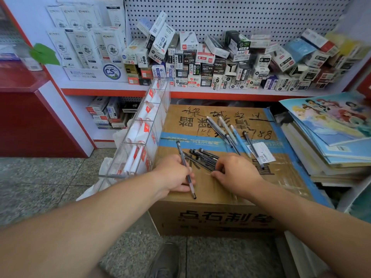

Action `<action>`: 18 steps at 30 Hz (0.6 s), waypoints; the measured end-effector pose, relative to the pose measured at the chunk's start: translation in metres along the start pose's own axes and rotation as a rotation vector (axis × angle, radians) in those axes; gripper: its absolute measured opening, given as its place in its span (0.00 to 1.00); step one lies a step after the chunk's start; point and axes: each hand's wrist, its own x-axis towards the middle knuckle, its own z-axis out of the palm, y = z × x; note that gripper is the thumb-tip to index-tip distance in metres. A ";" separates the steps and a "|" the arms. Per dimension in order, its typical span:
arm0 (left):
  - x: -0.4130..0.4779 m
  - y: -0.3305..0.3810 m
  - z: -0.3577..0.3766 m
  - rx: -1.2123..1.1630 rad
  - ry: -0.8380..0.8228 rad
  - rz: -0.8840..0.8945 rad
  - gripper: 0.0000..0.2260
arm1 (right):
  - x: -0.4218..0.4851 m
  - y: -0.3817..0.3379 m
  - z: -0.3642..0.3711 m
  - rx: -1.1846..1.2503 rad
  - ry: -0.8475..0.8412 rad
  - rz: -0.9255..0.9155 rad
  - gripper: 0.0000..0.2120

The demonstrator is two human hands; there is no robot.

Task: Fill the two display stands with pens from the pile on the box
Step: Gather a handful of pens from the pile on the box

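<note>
A brown cardboard box (251, 181) stands on the floor. On its top lies a pile of dark pens (202, 157), and farther back several lighter pens (228, 133), one of them blue. My left hand (174, 173) pinches one dark pen (180, 153) that points away from me, its tip over the box's near edge. My right hand (234, 169) rests on the pile, its fingers curled round several dark pens. A clear acrylic display stand (140, 129) with compartments leans against the box's left side; white and red cards sit in it. A second stand is not in view.
A shelf (200, 91) behind the box carries many small pen cartons under a pegboard. Stacked colouring books (331, 133) lie to the right of the box. A red counter (30, 109) stands at the left. My shoe (164, 261) shows on the tiled floor.
</note>
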 end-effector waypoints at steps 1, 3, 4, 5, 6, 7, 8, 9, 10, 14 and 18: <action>0.001 0.000 0.000 -0.005 -0.001 -0.003 0.03 | 0.002 -0.001 0.001 -0.004 -0.015 0.024 0.07; 0.001 0.001 0.001 -0.013 -0.003 -0.008 0.03 | 0.003 -0.004 0.000 -0.015 -0.049 0.057 0.08; 0.001 0.001 0.002 -0.022 -0.005 -0.011 0.04 | 0.003 -0.004 0.000 -0.006 -0.059 0.069 0.08; 0.001 0.002 0.002 -0.031 -0.006 -0.013 0.04 | 0.002 -0.005 -0.002 0.026 -0.062 0.081 0.08; 0.001 0.002 0.002 -0.042 -0.008 -0.015 0.04 | 0.001 -0.005 -0.004 0.079 -0.060 0.096 0.08; 0.001 0.003 0.002 -0.056 -0.009 -0.014 0.04 | -0.001 -0.006 -0.006 0.147 -0.052 0.110 0.08; 0.001 0.003 0.002 -0.075 -0.011 -0.009 0.04 | -0.004 -0.007 -0.008 0.218 -0.037 0.119 0.09; 0.001 0.003 0.002 -0.099 -0.016 0.001 0.04 | -0.007 -0.008 -0.010 0.281 -0.021 0.119 0.09; 0.001 0.004 0.003 -0.126 -0.026 0.012 0.04 | -0.009 -0.010 -0.012 0.329 -0.012 0.111 0.09; -0.002 0.005 0.005 -0.198 -0.086 0.074 0.07 | -0.019 -0.017 -0.011 0.420 -0.052 0.046 0.08; -0.005 0.007 0.006 -0.210 -0.087 0.090 0.07 | -0.021 -0.016 -0.008 0.483 -0.066 -0.011 0.06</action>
